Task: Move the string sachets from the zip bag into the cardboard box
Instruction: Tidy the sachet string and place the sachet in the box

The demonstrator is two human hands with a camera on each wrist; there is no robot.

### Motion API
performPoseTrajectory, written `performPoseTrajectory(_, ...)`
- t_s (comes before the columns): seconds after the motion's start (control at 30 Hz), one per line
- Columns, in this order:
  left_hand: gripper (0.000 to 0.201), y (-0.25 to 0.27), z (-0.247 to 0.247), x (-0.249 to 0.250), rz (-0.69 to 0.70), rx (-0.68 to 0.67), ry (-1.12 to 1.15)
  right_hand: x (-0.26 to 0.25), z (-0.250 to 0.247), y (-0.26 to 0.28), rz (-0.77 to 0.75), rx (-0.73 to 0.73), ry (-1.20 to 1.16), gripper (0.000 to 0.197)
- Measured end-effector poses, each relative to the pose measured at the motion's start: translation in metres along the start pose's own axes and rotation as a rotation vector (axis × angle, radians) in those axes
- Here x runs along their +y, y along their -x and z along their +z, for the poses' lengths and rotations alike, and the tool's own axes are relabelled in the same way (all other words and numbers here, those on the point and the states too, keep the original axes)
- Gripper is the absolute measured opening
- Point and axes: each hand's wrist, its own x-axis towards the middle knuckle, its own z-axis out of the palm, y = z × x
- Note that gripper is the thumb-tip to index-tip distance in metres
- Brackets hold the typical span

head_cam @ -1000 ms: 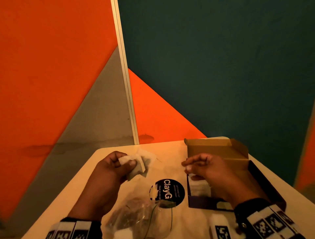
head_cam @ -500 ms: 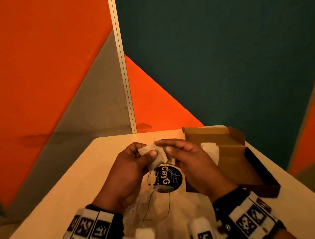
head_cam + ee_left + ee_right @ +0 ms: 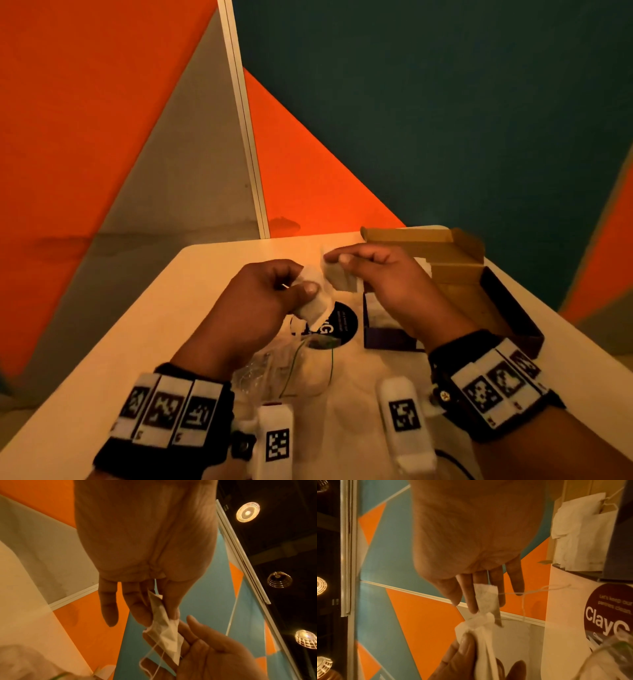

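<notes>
Over the table's middle, my left hand (image 3: pixel 305 284) grips a small bunch of white string sachets (image 3: pixel 317 303) between thumb and fingers. My right hand (image 3: pixel 337 260) pinches one sachet (image 3: pixel 342 279) beside that bunch; the two touch in the right wrist view, where the pinched sachet (image 3: pixel 488 599) meets the bunch (image 3: pixel 481 635) and its string trails right. The open cardboard box (image 3: pixel 455 274) stands at the right with sachets (image 3: pixel 578 534) lying in it. The clear zip bag (image 3: pixel 291 370) lies crumpled on the table under my wrists.
A round black sticker (image 3: pixel 337 325) marks the table (image 3: pixel 191 325) between bag and box. The box's flaps (image 3: pixel 411 234) stand up at its far end. Orange, grey and teal wall panels rise behind the table's far edge.
My right hand left the box, crossed left to the left hand and took hold of one sachet there. The left hand kept its bunch and drifted slightly right.
</notes>
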Motion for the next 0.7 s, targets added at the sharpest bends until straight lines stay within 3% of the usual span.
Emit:
performPoseTrajectory(0.17, 0.009, 0.001, 0.001, 0.002, 0.019, -0.056, -0.184, 0.002, -0.002, 0.005, 0.041, -0.304, 0.012, 0.020)
performPoseTrajectory(0.33, 0.014, -0.002, -0.005, -0.002, 0.015, -0.044, -0.301, 0.005, -0.003, 0.005, 0.059, -0.286, 0.272, 0.008)
performPoseTrajectory(0.53, 0.014, -0.002, -0.020, 0.001, 0.020, 0.003, -0.440, 0.006, -0.013, 0.002, 0.063, -0.339, 0.399, 0.007)
performPoseTrajectory(0.7, 0.011, -0.001, -0.044, 0.000, -0.001, 0.085, -0.367, 0.011, -0.023, -0.001, 0.083, -0.258, 0.397, 0.008)
